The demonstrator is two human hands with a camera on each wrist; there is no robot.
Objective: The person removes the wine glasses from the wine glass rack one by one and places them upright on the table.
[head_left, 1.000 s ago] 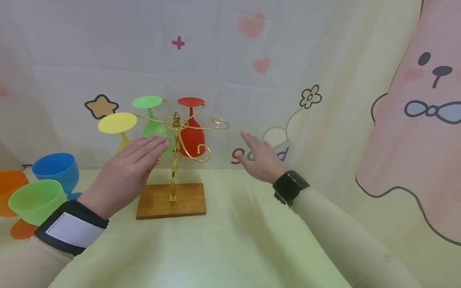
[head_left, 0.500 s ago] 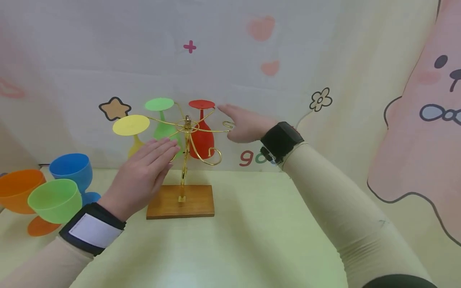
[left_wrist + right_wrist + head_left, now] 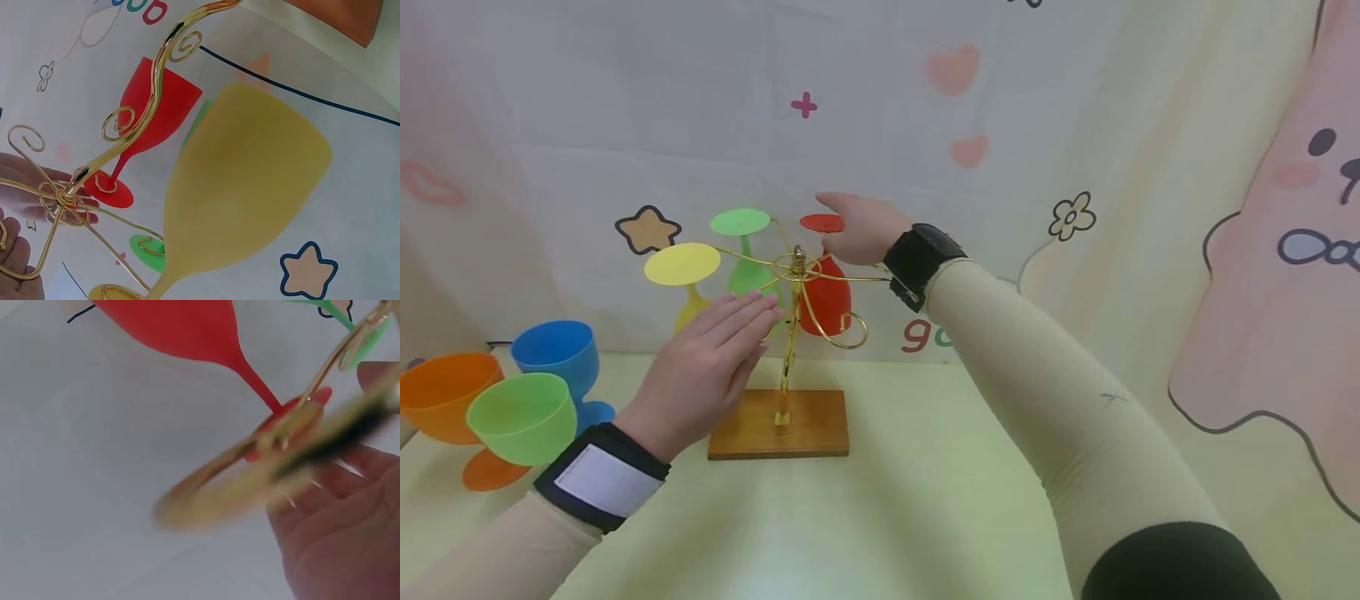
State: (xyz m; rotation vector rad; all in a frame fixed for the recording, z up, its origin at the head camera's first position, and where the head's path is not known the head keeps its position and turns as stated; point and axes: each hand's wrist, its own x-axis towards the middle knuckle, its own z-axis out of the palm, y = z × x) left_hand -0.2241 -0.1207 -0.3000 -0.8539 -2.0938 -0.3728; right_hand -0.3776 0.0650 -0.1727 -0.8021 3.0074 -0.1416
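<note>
A gold wire rack (image 3: 789,342) stands on a wooden base (image 3: 812,423), with goblets hanging upside down by their feet. They are a red goblet (image 3: 829,302), a green goblet (image 3: 741,222) and a yellow goblet (image 3: 681,264). My right hand (image 3: 867,229) reaches over the red goblet's foot. In the right wrist view its fingers (image 3: 300,503) lie behind that foot, while the thumb stands apart. Beside the rack's near left side I keep my left hand (image 3: 707,358), fingers straight and together. A hooked wire arm crosses in front of its fingers (image 3: 15,250) in the left wrist view.
On the table's left stand an orange goblet (image 3: 448,396), a blue goblet (image 3: 556,358) and a light green goblet (image 3: 523,421), all upright. A printed cloth (image 3: 880,108) hangs close behind the rack.
My right hand has moved left and up, from beside the rack to the red goblet's foot. The left hand stays by the rack. The head view has shifted slightly.
</note>
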